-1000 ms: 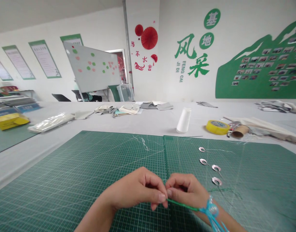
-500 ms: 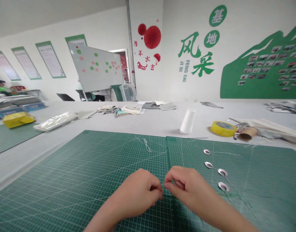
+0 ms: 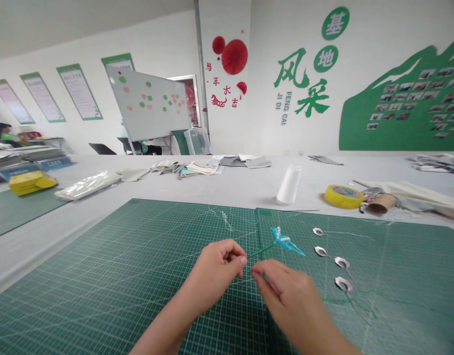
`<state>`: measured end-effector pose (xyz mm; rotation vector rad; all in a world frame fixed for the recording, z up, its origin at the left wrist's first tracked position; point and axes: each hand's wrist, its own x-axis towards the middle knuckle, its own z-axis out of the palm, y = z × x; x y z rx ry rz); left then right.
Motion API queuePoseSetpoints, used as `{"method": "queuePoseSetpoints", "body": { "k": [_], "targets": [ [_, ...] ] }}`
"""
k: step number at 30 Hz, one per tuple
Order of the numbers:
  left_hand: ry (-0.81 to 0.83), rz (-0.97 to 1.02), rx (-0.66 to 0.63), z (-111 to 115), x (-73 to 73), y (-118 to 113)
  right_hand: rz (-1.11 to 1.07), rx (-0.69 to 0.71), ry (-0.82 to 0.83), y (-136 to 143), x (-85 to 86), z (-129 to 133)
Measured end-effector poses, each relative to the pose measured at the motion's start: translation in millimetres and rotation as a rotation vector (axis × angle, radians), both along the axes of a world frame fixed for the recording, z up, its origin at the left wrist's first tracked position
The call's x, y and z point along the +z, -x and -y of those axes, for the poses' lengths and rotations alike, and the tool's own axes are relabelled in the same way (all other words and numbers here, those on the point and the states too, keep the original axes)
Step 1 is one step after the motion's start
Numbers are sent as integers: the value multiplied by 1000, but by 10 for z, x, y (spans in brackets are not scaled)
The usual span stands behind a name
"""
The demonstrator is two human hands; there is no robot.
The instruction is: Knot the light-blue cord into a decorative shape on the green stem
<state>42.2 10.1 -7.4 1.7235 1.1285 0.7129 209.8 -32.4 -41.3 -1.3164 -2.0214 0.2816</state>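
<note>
A bright blue butterfly-like ornament (image 3: pixel 283 240) with whitish beads points away to the right on a thin green stem (image 3: pixel 262 250). The lower end of that stem is pinched between the thumb and fingers of my left hand (image 3: pixel 221 264). Close beside it, my right hand (image 3: pixel 286 291) is closed in a pinch just below the stem; what its fingertips hold is too fine to make out. Both hands are over the green cutting mat (image 3: pixel 138 271). Fine green thread (image 3: pixel 397 300) lies on the mat to the right.
Several pale oval rings with thin tails, one ring (image 3: pixel 343 284) nearest, lie right of my hands. Farther back stand a white thread cone (image 3: pixel 288 185), yellow tape roll (image 3: pixel 344 196) and cardboard tube (image 3: pixel 381 203). Fabric scraps (image 3: pixel 201 167) line the far side. A person (image 3: pixel 7 134) sits far left.
The blue ornament and its stem, hidden before, now show beyond my hands. My left hand has turned and risen slightly; my right hand has shifted slightly lower.
</note>
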Motion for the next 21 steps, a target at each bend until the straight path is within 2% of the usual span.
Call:
{"method": "queuePoseSetpoints", "body": {
  "k": [7, 12, 16, 21],
  "targets": [
    [37, 77, -5, 4, 10, 4, -72, -34, 101, -15, -4, -14],
    [133, 139, -99, 9, 63, 36, -260, -21, 239, -55, -55, -98],
    [224, 153, -191, 23, 112, 80, -539, 98, 424, -144, -93, -176],
    [299, 172, -361, 42, 105, 107, -579, 272, 517, -244, -99, -250]
  ]
}}
